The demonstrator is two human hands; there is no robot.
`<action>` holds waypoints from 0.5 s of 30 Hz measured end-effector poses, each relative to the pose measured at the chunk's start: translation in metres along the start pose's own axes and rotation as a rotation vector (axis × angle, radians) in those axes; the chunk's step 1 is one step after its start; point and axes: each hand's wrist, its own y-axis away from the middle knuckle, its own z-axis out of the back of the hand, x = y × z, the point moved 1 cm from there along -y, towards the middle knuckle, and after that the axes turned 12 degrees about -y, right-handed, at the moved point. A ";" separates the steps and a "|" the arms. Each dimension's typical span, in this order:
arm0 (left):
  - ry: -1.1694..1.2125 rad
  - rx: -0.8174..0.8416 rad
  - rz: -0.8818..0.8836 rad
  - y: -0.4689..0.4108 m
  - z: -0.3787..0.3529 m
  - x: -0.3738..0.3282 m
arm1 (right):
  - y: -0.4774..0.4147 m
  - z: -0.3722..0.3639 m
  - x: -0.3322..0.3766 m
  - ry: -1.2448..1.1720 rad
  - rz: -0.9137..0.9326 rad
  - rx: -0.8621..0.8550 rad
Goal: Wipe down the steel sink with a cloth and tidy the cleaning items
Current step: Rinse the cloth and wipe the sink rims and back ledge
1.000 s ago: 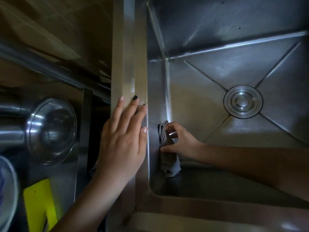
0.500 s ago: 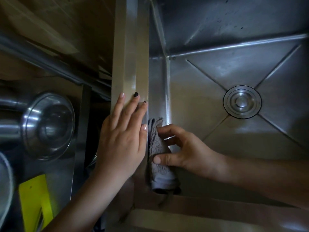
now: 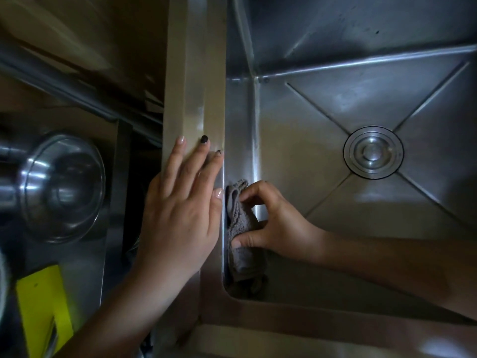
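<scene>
**Item 1:** square brushed-steel sink [image 3: 191, 73]. Its round ringed steel drain [image 3: 373, 152] serves as the landmark below.

**Item 2:** crumpled grey terry cloth [image 3: 240, 218]. It lies left of the drain and nearer the viewer, pressed against the basin's left wall just under the rim. Its lower end hangs toward the near-left corner. Judged purpose: wiping that wall and the corner seam.

**Item 3:** right hand [image 3: 273, 220]. It reaches in from the right, the forearm crossing the basin on the viewer's side of the drain. The palm faces the left wall. Fingers curl over the top and the thumb sits low, so the cloth is pinched between them and pushed onto the steel.

**Item 4:** left hand [image 3: 180, 215]. It lies further left of the drain, flat on the rim strip, fingers straight and holding nothing. The thumb is at the rim's inner edge, just beside the cloth. Judged a brace for leaning over the basin.

**Item 5:** round polished steel bowl [image 3: 64, 187], far left of the drain and beyond the rim.

**Item 6:** flat yellow plastic piece [image 3: 44, 306], far left of the drain and nearer the viewer than the bowl. What it is cannot be told.

Tidying appears not yet begun.
</scene>
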 end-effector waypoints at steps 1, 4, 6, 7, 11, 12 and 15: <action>-0.001 0.001 0.000 0.000 0.000 0.000 | -0.002 0.001 -0.004 0.002 -0.011 0.000; 0.001 0.004 0.001 0.000 -0.001 -0.001 | -0.007 0.006 -0.017 0.017 -0.070 0.015; 0.000 0.010 0.002 0.000 0.000 -0.001 | -0.012 0.009 -0.028 0.032 -0.118 0.020; -0.001 0.009 0.000 0.000 -0.001 -0.001 | -0.014 0.011 -0.034 0.043 -0.139 0.020; 0.000 -0.007 0.004 0.000 -0.001 -0.001 | -0.023 0.017 -0.065 0.076 -0.232 -0.009; 0.002 -0.008 0.005 0.000 -0.001 -0.001 | -0.024 0.017 -0.074 0.088 -0.254 -0.020; 0.005 -0.004 0.007 0.000 -0.001 -0.001 | -0.029 0.021 -0.095 0.145 -0.293 -0.040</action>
